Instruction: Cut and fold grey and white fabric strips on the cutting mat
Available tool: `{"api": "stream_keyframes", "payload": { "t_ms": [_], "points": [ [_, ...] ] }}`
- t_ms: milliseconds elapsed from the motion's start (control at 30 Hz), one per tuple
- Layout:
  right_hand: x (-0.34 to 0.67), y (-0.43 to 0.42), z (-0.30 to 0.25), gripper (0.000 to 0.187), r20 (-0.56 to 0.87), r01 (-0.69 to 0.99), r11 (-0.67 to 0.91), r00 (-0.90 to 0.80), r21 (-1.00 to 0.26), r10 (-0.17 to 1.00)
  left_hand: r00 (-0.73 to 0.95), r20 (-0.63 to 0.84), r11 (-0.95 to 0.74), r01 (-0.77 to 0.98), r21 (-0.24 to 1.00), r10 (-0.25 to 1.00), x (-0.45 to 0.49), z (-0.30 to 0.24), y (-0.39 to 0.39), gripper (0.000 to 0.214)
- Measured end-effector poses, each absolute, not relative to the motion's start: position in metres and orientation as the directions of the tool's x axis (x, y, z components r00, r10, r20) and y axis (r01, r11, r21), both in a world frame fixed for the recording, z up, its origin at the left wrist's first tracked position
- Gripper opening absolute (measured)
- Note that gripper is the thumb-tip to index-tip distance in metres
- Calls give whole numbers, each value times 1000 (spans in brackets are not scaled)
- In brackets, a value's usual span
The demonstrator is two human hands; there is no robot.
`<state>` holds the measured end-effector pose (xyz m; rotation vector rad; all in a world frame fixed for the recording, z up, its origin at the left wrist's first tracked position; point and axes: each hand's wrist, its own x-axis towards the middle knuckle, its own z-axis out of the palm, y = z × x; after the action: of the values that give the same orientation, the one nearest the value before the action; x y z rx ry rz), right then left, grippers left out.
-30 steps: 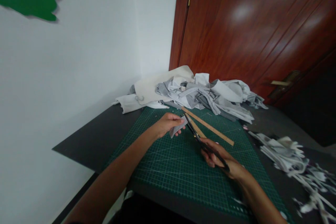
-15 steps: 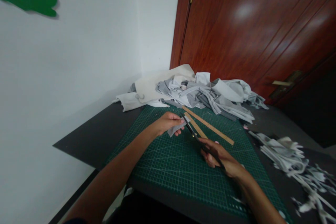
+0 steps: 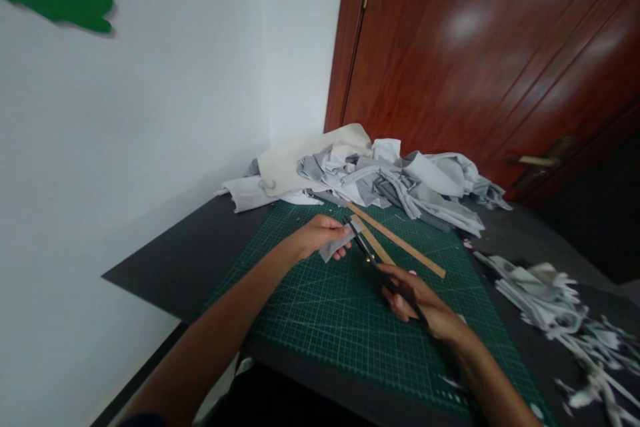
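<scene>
My left hand (image 3: 317, 236) is closed on a small grey fabric piece (image 3: 337, 246), held just above the green cutting mat (image 3: 320, 310). My right hand (image 3: 415, 298) grips the handles of black scissors (image 3: 367, 255), whose blades meet the right edge of the fabric piece. Two wooden rulers (image 3: 397, 241) lie on the mat right behind the scissors, running diagonally from the fabric pile toward the right.
A heap of grey and white fabric (image 3: 370, 177) lies at the back of the dark table (image 3: 175, 263), against a white wall and a brown wooden door (image 3: 475, 53). Cut fabric strips (image 3: 555, 300) are spread on the table at the right.
Scissor blades have moved slightly left into the fabric piece. Both hands otherwise stay nearly where they were.
</scene>
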<state>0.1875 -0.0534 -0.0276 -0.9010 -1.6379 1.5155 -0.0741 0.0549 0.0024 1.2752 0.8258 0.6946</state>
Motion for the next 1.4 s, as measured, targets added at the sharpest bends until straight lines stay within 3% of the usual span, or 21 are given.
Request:
{"api": "stream_keyframes", "payload": {
  "t_ms": [1400],
  "points": [
    [197,-49,-34,81,13,76,66,-548,-995,836,600,-189,260,-33,965,777,-78,5,55,40]
  ]
}}
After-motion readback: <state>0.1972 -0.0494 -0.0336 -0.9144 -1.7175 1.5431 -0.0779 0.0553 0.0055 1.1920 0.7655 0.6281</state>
